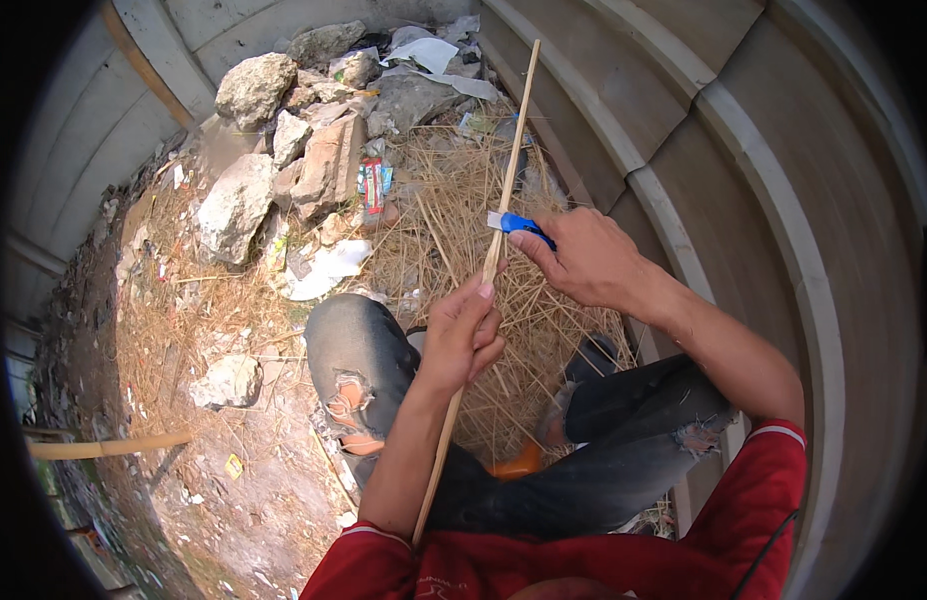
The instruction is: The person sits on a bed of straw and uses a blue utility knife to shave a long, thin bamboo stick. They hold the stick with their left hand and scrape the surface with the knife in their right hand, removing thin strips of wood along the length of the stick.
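Head view shows curved concrete steps (783,150) sweeping down the right of the frame, a heap of rubble stones (283,150) at upper left, and a spread of dry straw shavings (443,200) in the middle above the person's knees in torn dark jeans (363,350). A long thin bamboo stick (503,190) runs from upper centre down to the lower middle, gripped near its midpoint by the left hand (463,335), fingers wrapped fully round it. The right hand (583,255), just right of centre, is closed on a small blue-handled knife (518,222) whose blade touches the stick.
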{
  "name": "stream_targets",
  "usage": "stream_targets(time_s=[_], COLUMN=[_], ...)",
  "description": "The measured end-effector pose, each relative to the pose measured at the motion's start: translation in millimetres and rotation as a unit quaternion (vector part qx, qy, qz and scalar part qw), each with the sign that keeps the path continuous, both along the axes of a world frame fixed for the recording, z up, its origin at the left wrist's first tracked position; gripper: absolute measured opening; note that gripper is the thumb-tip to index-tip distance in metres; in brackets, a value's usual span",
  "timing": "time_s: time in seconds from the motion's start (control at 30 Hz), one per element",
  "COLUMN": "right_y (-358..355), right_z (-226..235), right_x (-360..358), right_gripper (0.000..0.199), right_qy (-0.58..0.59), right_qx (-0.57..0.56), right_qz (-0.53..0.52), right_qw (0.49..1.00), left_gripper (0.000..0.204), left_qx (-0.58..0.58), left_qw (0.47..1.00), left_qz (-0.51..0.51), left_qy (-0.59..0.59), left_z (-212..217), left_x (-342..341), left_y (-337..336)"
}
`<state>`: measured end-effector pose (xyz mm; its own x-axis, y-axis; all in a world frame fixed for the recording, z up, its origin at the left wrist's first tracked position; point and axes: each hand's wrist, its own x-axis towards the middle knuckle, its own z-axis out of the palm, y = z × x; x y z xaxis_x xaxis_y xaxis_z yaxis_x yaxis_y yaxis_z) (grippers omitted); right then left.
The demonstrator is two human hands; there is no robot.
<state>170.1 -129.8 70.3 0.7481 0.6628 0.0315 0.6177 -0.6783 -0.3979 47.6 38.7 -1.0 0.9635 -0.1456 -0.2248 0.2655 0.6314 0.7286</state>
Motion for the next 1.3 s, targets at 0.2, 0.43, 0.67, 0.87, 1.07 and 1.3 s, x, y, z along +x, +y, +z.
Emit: stream_targets(time_s=[0.2,0.43,0.67,0.87,1.07,1.3], right_y=[-14,-29,-83,-36,-53,-162], right_z=[-21,-40,-43,-42,-59,-32], right_x=[-1,37,69,-8,26,150], right_gripper=[0.055,0.061,0.065,0.062,0.065,0.071], right_qy=[0.109,0.030,0.099,0.104,0.030,-0.015], right_qx=[-0.034,-0.003,-0.005,-0.014,0.021,0.095], right_qz=[0.035,-0.052,-0.067,0.050,-0.031,-0.387], right_qw=[0.993,0.998,0.993,0.993,0.999,0.917], left_gripper=[0.040,0.039,0.045,0.041,0.043,0.048], left_qx=[-0.021,0.010,0.049,0.045,0.069,0.148], left_qw=[0.999,0.996,0.994,0.998,0.997,0.974], left_qz=[0.003,-0.010,-0.079,-0.007,-0.032,-0.164], left_qy=[0.044,0.083,0.049,0.036,0.027,-0.052], left_z=[-13,-17,-30,-38,-41,-38], left_x=[-2,4,-13,-10,-18,-61], left_y=[-6,-17,-30,-23,-34,-45])
